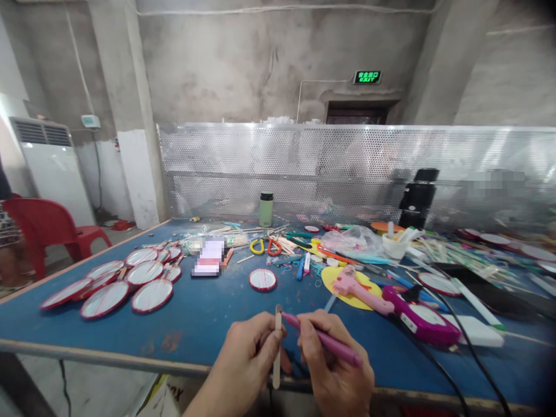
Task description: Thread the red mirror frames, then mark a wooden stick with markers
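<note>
Left hand (252, 353) pinches a wooden stick (277, 364); right hand (334, 362) holds a pink pen (339, 347).

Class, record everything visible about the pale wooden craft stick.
This flat, narrow, pale wooden craft stick, rounded at its lower end, shows a brownish patch near its top. The left hand pinches it upright in view by the blue table's near edge. A pink pen-shaped tool points at its upper end; contact is unclear.

Pink pen (336, 347) partly hidden, phone screen (211, 258) blurred, person (7, 260) cut off
</note>
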`<state>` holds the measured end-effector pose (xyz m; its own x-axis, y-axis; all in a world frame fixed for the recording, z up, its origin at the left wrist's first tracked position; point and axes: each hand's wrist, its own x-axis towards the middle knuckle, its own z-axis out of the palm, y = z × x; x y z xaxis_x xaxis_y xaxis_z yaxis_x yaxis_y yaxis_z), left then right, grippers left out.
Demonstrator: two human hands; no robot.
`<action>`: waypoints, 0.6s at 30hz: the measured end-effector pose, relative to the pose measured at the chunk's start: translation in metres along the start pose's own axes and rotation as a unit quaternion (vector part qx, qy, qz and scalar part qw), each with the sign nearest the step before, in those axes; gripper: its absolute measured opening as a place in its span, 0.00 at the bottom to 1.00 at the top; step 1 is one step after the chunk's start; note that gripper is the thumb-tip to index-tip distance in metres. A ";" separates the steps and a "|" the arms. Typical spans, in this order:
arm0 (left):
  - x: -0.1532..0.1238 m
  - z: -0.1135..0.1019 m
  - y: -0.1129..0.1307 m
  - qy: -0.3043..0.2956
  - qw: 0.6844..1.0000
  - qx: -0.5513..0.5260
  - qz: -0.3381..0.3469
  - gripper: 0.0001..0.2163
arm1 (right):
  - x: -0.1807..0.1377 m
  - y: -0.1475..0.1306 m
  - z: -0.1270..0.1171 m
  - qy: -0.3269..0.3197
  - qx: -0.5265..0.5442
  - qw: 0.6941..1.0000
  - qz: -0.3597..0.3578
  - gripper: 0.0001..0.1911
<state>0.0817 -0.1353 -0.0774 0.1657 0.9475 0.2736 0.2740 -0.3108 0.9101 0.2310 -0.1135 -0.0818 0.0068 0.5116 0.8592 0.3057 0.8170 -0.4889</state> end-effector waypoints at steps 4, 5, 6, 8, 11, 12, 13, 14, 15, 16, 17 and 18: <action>0.000 -0.001 0.000 0.004 1.000 0.003 0.007 0.16 | 0.001 -0.001 -0.001 -0.014 -0.007 1.000 -0.008 0.09; 0.000 -0.001 0.000 0.005 1.000 0.005 0.008 0.16 | 0.001 -0.002 -0.001 -0.015 -0.008 1.000 -0.010 0.09; 0.000 -0.001 0.000 0.005 1.000 0.007 0.009 0.16 | 0.002 -0.002 -0.001 -0.015 -0.008 1.000 -0.011 0.09; -0.001 -0.001 0.000 0.005 1.000 0.012 0.009 0.16 | 0.003 -0.004 -0.001 -0.011 -0.003 1.000 -0.014 0.09; -0.001 -0.001 -0.001 0.007 1.000 0.019 0.011 0.14 | 0.003 -0.005 -0.001 -0.006 0.001 1.000 -0.018 0.09; -0.001 -0.001 -0.001 0.008 1.000 0.021 0.010 0.14 | 0.003 -0.005 -0.001 -0.007 0.002 1.000 -0.019 0.09; -0.001 -0.001 -0.001 0.009 1.000 0.022 0.010 0.14 | 0.003 -0.005 -0.001 -0.009 0.002 1.000 -0.019 0.09; -0.001 -0.001 -0.001 0.010 1.000 0.022 0.009 0.14 | 0.003 -0.006 -0.001 -0.012 0.002 1.000 -0.020 0.09; 0.000 -0.001 0.000 0.010 1.000 0.022 0.008 0.14 | 0.003 -0.006 -0.001 -0.013 0.002 1.000 -0.021 0.09; 0.000 -0.001 0.000 0.009 1.000 0.022 0.007 0.13 | 0.004 -0.005 -0.001 -0.014 0.000 1.000 -0.023 0.09; 0.000 -0.001 0.001 0.008 1.000 0.024 0.006 0.13 | 0.004 -0.005 -0.001 -0.016 -0.002 1.000 -0.024 0.09; 0.000 -0.001 0.001 0.007 1.000 0.026 0.005 0.13 | 0.004 -0.005 -0.001 -0.017 -0.004 1.000 -0.026 0.09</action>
<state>0.0813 -0.1356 -0.0761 0.1551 0.9450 0.2880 0.3220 -0.3239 0.8896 0.2304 -0.1157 -0.0754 -0.0408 0.4779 0.8775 0.3128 0.8402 -0.4430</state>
